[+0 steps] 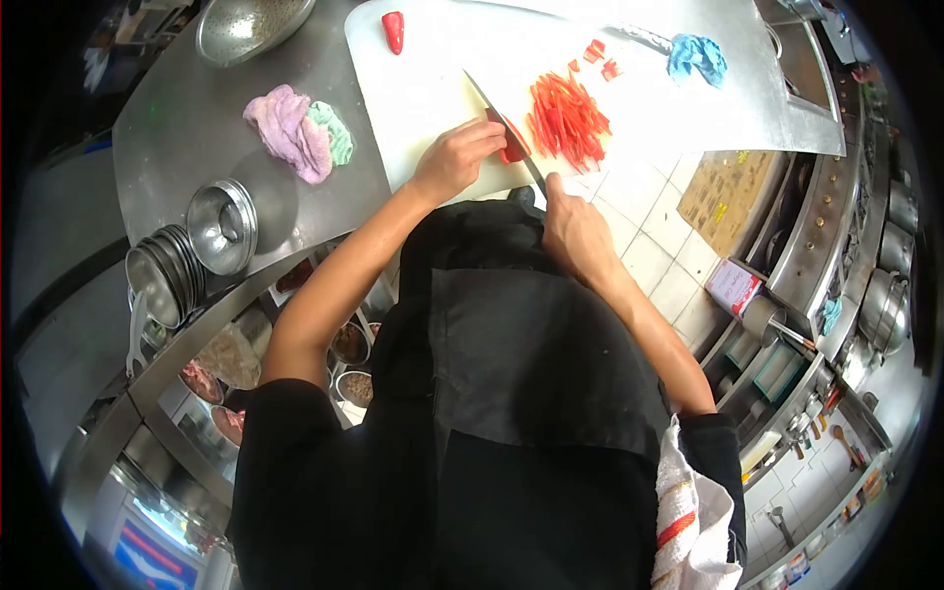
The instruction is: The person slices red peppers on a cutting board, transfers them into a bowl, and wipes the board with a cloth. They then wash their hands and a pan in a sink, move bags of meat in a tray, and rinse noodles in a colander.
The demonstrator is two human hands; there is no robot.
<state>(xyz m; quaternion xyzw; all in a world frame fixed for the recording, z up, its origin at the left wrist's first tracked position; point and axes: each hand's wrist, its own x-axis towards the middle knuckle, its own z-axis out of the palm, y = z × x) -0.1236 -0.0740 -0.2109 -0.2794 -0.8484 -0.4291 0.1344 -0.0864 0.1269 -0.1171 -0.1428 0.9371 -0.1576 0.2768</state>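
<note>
Table (177, 128): seen left of knife (536, 173).
Pepper (511, 151): pinned by bunched left grip (455, 157); probably slick, best pressed flat.
Knife: clasped by right grip (575, 228).

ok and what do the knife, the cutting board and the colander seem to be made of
Knife: probably steel, its blade thin, smooth and dark grey; what the right hand covers can't be judged.
Cutting board: likely plastic, white and seemingly matte, no wood grain visible.
Colander: apparently stainless steel, with a silvery sheen on perforated metal.
</note>
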